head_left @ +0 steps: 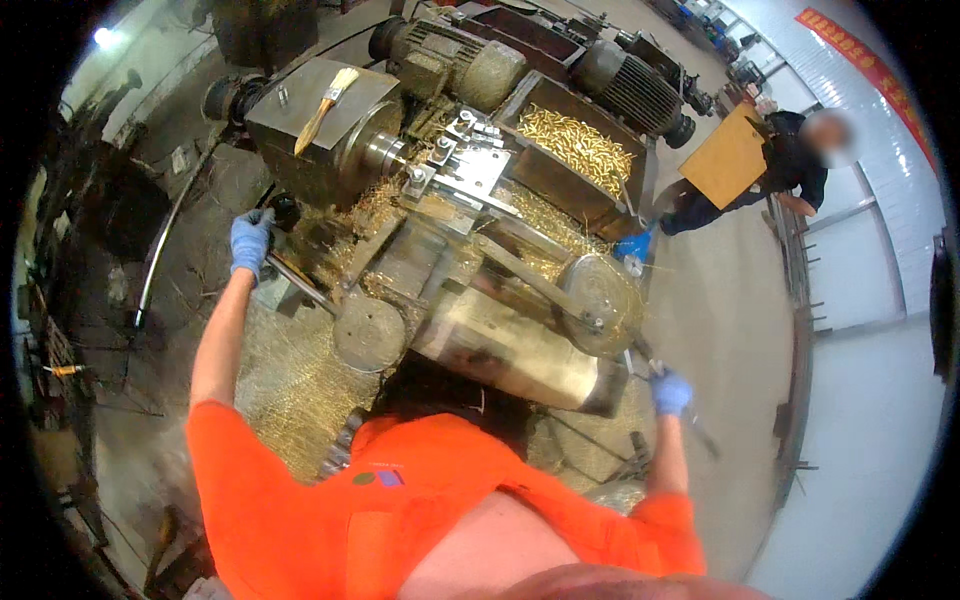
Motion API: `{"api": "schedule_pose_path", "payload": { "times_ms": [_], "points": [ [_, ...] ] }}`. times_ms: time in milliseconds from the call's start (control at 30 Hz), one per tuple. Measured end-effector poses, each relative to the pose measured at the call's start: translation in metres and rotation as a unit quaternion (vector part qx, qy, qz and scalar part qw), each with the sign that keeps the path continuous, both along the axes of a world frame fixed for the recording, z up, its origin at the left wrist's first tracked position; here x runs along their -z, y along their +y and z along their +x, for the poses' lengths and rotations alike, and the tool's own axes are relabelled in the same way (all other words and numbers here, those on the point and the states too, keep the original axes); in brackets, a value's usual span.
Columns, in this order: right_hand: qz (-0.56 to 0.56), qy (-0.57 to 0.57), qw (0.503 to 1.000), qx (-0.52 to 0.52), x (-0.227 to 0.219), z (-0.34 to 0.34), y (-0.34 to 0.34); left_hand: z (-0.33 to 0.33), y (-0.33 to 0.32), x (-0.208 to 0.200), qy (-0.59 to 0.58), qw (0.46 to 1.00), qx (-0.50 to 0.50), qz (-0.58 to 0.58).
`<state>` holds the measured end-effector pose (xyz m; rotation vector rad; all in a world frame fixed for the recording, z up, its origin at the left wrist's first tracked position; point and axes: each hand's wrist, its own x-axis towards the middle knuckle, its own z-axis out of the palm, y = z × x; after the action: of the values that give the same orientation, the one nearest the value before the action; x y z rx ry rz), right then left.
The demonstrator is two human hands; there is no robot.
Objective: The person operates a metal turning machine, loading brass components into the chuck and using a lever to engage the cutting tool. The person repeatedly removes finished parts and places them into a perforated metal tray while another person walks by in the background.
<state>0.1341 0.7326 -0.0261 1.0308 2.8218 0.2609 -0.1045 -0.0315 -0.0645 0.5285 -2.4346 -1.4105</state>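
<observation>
My left hand point(250, 241), in a blue glove, is closed round the upper end of a metal lever point(303, 283). That lever runs down to a round disc point(368, 332) on the front of a small lathe. At the right, my gloved right hand point(671, 392) is closed on another lever point(640, 346), which comes off a larger round disc point(602, 303). Between my arms lies the machine's tool slide point(470, 165), with bright metal blocks beside the spindle chuck point(383, 154). Brass shavings point(375, 208) cover the parts around it.
A wood-handled brush point(327, 110) lies on the headstock point(290, 125). Behind the slide, a metal trough point(520, 150) holds many small brass pieces point(575, 147). Electric motors point(630, 88) stand beyond. At the right, another person point(795, 165) carries a brown board point(724, 157). Shavings spread over the floor at left.
</observation>
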Motion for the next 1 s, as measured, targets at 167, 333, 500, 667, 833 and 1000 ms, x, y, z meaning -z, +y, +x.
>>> {"api": "schedule_pose_path", "payload": {
  "times_ms": [167,333,500,667,833,1000],
  "points": [
    [0.095,0.009,0.995,0.000,-0.021,-0.058,0.004,0.008,0.026,-0.024,0.116,0.985,0.125,0.016],
    [0.093,0.181,0.977,-0.069,0.008,-0.033,-0.024,0.039,-0.051,0.033,-0.090,0.923,0.159,-0.337],
    [-0.075,0.062,0.995,-0.015,0.009,0.031,-0.062,0.028,-0.041,0.053,-0.335,0.686,0.300,-0.572],
    [-0.137,0.106,0.985,-0.024,0.015,0.054,-0.092,0.062,-0.058,0.186,0.048,0.921,-0.064,-0.381],
    [-0.163,0.142,0.976,0.004,0.014,0.084,-0.096,0.048,-0.016,0.054,-0.247,0.833,0.240,-0.433],
    [-0.206,0.120,0.971,0.002,0.013,0.078,-0.117,0.055,-0.048,0.090,-0.201,0.860,0.187,-0.431]
  ]
}}
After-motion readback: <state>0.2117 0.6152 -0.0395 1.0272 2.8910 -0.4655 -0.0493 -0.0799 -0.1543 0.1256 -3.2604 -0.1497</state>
